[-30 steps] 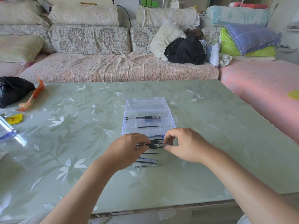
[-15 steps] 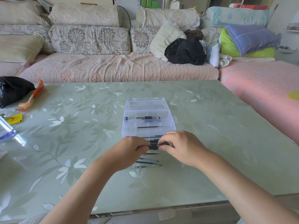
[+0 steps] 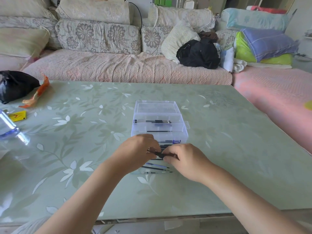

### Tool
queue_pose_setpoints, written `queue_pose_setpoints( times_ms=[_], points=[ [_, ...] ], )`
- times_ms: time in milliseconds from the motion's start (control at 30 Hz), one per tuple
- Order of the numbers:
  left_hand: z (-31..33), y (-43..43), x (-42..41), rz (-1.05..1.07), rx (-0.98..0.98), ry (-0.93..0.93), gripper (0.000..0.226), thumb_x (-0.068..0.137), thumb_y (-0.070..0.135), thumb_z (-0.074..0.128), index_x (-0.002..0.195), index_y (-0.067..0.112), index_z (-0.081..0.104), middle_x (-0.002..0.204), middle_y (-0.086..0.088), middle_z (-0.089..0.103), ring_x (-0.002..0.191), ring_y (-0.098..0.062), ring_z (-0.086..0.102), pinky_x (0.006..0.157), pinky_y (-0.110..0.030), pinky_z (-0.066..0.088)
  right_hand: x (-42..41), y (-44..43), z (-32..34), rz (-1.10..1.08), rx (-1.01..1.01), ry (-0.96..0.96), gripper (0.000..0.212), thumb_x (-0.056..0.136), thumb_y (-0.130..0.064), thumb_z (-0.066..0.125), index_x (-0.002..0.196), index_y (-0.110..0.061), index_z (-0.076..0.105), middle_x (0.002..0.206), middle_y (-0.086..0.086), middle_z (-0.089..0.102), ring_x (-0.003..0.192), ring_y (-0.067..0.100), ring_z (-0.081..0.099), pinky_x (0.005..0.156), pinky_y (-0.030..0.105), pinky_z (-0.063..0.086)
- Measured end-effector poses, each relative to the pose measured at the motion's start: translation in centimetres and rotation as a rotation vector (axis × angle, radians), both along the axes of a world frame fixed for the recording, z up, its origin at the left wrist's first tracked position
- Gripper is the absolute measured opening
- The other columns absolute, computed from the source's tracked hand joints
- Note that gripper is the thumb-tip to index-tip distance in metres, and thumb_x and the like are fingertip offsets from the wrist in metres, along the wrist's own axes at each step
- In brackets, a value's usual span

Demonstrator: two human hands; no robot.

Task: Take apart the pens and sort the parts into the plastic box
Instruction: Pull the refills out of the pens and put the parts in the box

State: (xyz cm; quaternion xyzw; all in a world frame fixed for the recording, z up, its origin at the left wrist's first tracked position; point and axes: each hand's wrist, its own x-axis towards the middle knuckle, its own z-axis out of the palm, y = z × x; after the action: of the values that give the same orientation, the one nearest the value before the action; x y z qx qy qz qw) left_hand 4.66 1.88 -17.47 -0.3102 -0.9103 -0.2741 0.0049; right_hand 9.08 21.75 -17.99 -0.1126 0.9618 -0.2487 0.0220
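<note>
A clear plastic box (image 3: 184,132) stands open at the middle of the table, with black pen parts (image 3: 157,121) in its far compartment and a thin refill (image 3: 159,131) in the one nearer me. Just in front of the box, my left hand (image 3: 136,151) and my right hand (image 3: 184,159) both pinch one black pen (image 3: 160,154) between them, fingers nearly touching. A blue-tipped pen (image 3: 170,141) lies by the box's near wall. Several thin refills and pen parts (image 3: 157,168) lie on the table under my hands.
The green floral table (image 3: 84,135) carries a black bag (image 3: 13,85), an orange wrapper (image 3: 36,93), a yellow card (image 3: 17,115) and a clear bottle (image 3: 10,130) at the left. A sofa with cushions and a black garment (image 3: 199,54) runs behind the table.
My hands have drawn closer together on the black pen, so less of it shows between them. The box and loose parts have not moved.
</note>
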Motion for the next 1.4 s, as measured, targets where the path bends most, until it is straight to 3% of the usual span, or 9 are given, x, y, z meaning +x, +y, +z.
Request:
queue_pose_setpoints(
  times_ms=[67, 233, 400, 533, 900, 1067, 1133, 1267, 1400],
  points=[
    [0.0, -0.2, -0.5, 0.016, 0.014, -0.013, 0.022, 0.082, 0.020, 0.074, 0.098, 0.034, 0.071, 0.085, 0.018, 0.060, 0.085, -0.005, 0.056, 0.073, -0.028, 0.050, -0.3, -0.2, 0.2, -0.012, 0.096, 0.088, 0.016, 0.094, -0.033, 0.054, 0.103, -0.033, 0.068, 0.079, -0.014, 0.054, 0.079, 0.011, 0.049, 0.064, 0.025, 0.039],
    [0.0, -2.2, -2.2, 0.141, 0.086, 0.143, 0.034, 0.082, 0.029, 0.073, 0.114, 0.039, 0.062, 0.104, 0.021, 0.055, 0.095, -0.002, 0.045, 0.073, -0.020, 0.040, -2.0, 0.4, 0.4, -0.129, 0.126, 0.209, 0.014, 0.093, -0.029, 0.057, 0.096, -0.030, 0.071, 0.091, -0.010, 0.054, 0.085, 0.014, 0.056, 0.075, 0.032, 0.047],
    [-0.8, -3.8, -4.3, 0.294, 0.101, 0.148, 0.041, 0.084, 0.028, 0.070, 0.123, 0.032, 0.056, 0.117, 0.008, 0.052, 0.108, -0.016, 0.046, 0.086, -0.032, 0.046, -5.1, 0.7, 0.7, -0.231, 0.110, 0.275, 0.016, 0.092, -0.021, 0.059, 0.102, -0.026, 0.072, 0.097, -0.008, 0.060, 0.087, 0.017, 0.060, 0.075, 0.031, 0.047],
    [-1.6, -3.5, -4.8, 0.287, 0.047, 0.089, 0.046, 0.087, 0.037, 0.066, 0.130, 0.030, 0.051, 0.126, 0.006, 0.047, 0.114, -0.016, 0.042, 0.087, -0.030, 0.045, -8.2, -0.2, 1.1, -0.211, 0.182, 0.319, 0.019, 0.093, -0.021, 0.057, 0.107, -0.029, 0.069, 0.102, -0.010, 0.060, 0.092, 0.015, 0.059, 0.073, 0.028, 0.046],
    [-2.0, -3.2, -5.3, 0.249, -0.008, 0.041, 0.047, 0.092, 0.040, 0.059, 0.136, 0.028, 0.048, 0.137, 0.005, 0.040, 0.124, -0.018, 0.035, 0.101, -0.030, 0.037, -15.0, -1.5, 2.2, -0.119, 0.543, 0.146, 0.024, 0.094, -0.026, 0.052, 0.112, -0.033, 0.067, 0.116, -0.005, 0.065, 0.109, 0.022, 0.058, 0.086, 0.030, 0.039],
    [-1.9, -3.1, -5.2, 0.235, -0.038, 0.078, 0.044, 0.093, 0.040, 0.057, 0.135, 0.030, 0.049, 0.137, 0.005, 0.042, 0.126, -0.018, 0.034, 0.102, -0.031, 0.032, -14.9, -1.4, 2.5, -0.124, 0.547, 0.144, 0.027, 0.095, -0.027, 0.054, 0.119, -0.031, 0.066, 0.122, -0.006, 0.066, 0.114, 0.020, 0.058, 0.090, 0.029, 0.042],
    [-1.8, -3.1, -5.1, 0.226, -0.040, 0.092, 0.042, 0.093, 0.039, 0.058, 0.134, 0.030, 0.050, 0.136, 0.006, 0.043, 0.125, -0.017, 0.034, 0.102, -0.030, 0.033, -14.2, -1.3, 2.5, -0.125, 0.499, 0.196, 0.025, 0.095, -0.026, 0.054, 0.116, -0.030, 0.067, 0.118, -0.007, 0.066, 0.110, 0.019, 0.059, 0.089, 0.030, 0.044],
    [-1.6, -3.1, -4.9, 0.210, -0.023, 0.140, 0.039, 0.092, 0.034, 0.061, 0.129, 0.032, 0.053, 0.128, 0.009, 0.045, 0.118, -0.015, 0.037, 0.098, -0.028, 0.034, -11.6, -1.2, 2.7, -0.119, 0.382, 0.299, 0.020, 0.093, -0.025, 0.055, 0.103, -0.031, 0.070, 0.103, -0.011, 0.062, 0.090, 0.015, 0.059, 0.072, 0.027, 0.042],
    [-1.0, -2.4, -4.3, 0.171, 0.038, 0.215, 0.026, 0.089, 0.027, 0.062, 0.115, 0.032, 0.060, 0.110, 0.012, 0.053, 0.104, -0.012, 0.045, 0.082, -0.021, 0.031, -8.0, -1.2, 2.8, -0.053, 0.228, 0.285, 0.016, 0.090, -0.023, 0.060, 0.096, -0.033, 0.071, 0.090, -0.016, 0.059, 0.066, -0.003, 0.048, 0.063, 0.020, 0.035]
  ],
)
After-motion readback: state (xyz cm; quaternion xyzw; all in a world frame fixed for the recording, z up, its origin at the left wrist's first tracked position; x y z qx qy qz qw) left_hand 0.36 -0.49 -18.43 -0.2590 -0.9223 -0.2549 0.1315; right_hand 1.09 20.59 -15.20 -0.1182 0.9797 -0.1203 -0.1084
